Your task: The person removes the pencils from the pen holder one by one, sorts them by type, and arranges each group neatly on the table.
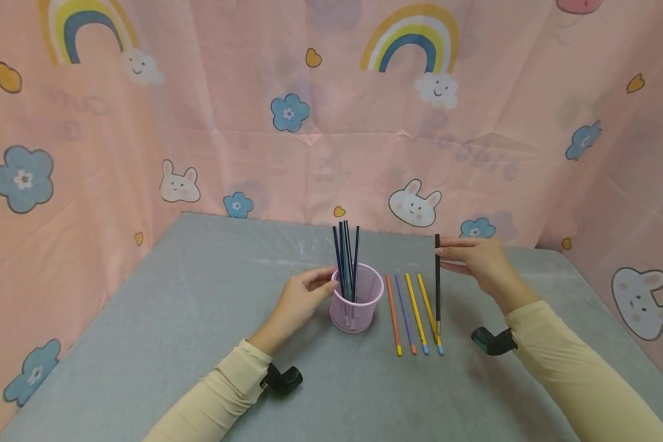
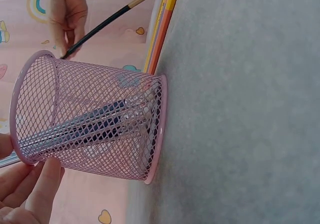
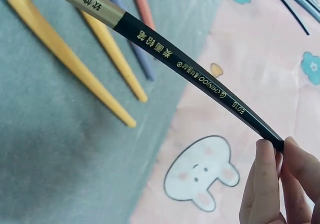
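Observation:
A pink mesh pen holder (image 1: pixel 364 316) stands upright on the table, holding several dark, slim pens (image 1: pixel 341 258) with clear lower ends. At its rim, my left hand (image 1: pixel 298 301) grips the left side between thumb and fingers. My right hand (image 1: pixel 483 264) pinches a black pencil (image 1: pixel 438 276) near its upper end. In the right wrist view the black pencil (image 3: pixel 200 81) shows gold lettering and a gold band at its far end. Beside the holder lie an orange pencil (image 1: pixel 394 316), a purple pencil (image 1: pixel 406 314) and two yellow pencils (image 1: pixel 417 314), roughly side by side.
The grey table (image 1: pixel 199 319) reaches back to a pink printed curtain (image 1: pixel 243 73), which hangs behind it and along both sides. A black wrist camera (image 1: pixel 283 379) sits on the left sleeve, another black camera (image 1: pixel 493 341) on the right.

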{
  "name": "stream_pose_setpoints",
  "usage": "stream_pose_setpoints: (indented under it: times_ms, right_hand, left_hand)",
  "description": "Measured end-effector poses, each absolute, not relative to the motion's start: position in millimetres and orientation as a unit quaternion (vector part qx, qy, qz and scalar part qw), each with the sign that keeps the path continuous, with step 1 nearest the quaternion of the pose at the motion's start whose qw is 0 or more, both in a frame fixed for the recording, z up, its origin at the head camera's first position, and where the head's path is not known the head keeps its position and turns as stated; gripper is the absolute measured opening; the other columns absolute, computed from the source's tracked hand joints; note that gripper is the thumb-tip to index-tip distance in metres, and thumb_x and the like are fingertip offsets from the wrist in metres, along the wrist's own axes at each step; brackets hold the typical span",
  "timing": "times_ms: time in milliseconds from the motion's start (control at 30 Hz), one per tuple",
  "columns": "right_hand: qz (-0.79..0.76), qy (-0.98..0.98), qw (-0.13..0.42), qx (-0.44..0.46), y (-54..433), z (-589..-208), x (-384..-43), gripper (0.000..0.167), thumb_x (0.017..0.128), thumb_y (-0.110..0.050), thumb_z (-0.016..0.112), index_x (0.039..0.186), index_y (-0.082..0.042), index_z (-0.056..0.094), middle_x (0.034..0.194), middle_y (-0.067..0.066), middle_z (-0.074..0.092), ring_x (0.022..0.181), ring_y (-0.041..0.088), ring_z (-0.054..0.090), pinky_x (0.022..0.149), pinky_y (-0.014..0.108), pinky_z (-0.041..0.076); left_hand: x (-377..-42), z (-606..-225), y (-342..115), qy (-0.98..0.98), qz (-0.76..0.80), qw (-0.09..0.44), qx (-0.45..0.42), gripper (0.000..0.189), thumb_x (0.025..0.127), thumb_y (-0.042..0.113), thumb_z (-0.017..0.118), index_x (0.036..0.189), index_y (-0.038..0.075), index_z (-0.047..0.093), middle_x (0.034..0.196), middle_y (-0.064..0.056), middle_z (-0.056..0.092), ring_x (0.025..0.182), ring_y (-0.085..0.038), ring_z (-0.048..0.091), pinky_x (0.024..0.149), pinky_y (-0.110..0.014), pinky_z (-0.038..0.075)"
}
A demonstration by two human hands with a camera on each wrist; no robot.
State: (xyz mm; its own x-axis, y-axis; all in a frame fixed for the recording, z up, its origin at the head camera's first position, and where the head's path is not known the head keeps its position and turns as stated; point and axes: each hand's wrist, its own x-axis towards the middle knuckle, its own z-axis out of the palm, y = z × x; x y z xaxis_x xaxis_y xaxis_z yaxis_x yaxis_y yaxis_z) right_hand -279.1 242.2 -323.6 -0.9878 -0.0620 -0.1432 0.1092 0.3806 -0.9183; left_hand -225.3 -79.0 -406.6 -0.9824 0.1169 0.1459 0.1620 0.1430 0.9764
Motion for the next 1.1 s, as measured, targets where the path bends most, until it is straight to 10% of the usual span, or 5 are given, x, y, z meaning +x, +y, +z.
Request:
stream_pose_setpoints:
  times_ms: [467,767,1100]
  right_hand:
    - [-0.54,0.834,0.1,0.061,254.8,-348.4,-288.5,0.052,0.096,-0.014,0.066,0.138,0.011,0.05,0.088,-0.016,0.068,0.079,-0.004,0.068,0.087,0.03,0.059]
    - [-0.501,0.852,0.118,0.093,257.3,-361.9,-296.8,0.052,0.096,-0.018,0.067,0.138,0.008,0.052,0.125,0.015,0.068,0.079,-0.001,0.068,0.094,0.035,0.056]
    - [-0.492,0.855,0.138,0.092,261.7,-375.5,-304.7,0.051,0.094,-0.016,0.069,0.134,0.012,0.053,0.108,0.009,0.075,0.075,0.001,0.069,0.085,0.031,0.061]
  left_hand:
    - [-224.8,-407.2,-79.2,-0.757,-0.647,0.015,-0.091,0.036,0.094,0.015,0.069,0.128,0.003,0.065,0.126,-0.013,0.069,0.118,-0.025,0.066,0.102,-0.037,0.054]
    - [-225.0,-406.9,-80.1,-0.759,-0.644,0.01,-0.094,0.037,0.094,0.016,0.068,0.129,0.003,0.065,0.128,-0.013,0.068,0.119,-0.026,0.065,0.103,-0.038,0.053]
    - [-225.3,-406.3,-80.7,-0.757,-0.645,0.014,-0.101,0.038,0.095,0.014,0.068,0.13,0.0,0.063,0.128,-0.016,0.068,0.12,-0.028,0.065,0.103,-0.037,0.053]
